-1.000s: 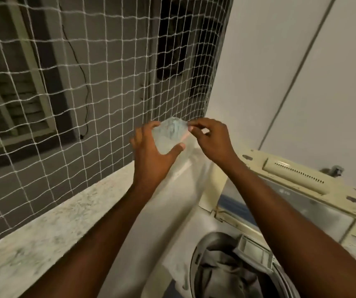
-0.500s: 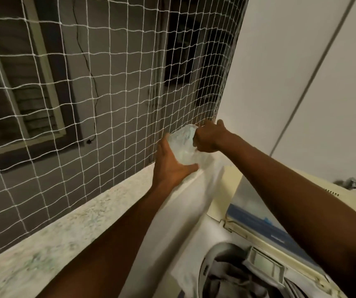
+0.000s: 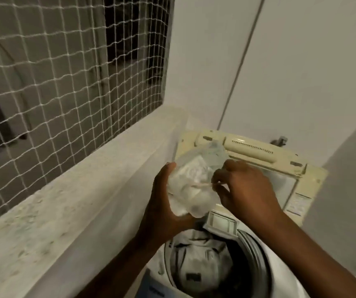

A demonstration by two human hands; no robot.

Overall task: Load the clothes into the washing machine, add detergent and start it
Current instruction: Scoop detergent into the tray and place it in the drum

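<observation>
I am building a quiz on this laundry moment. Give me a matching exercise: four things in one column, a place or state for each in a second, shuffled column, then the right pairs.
Things:
1. clear plastic bag
2. grey clothes
3. washer lid
4. white netting

Places or states:
A. stretched across the window opening
B. lying inside the drum
C. held between the left hand and the right hand
D. raised open behind the drum

Pairs: 1-C, 2-B, 3-D, 4-A
</observation>
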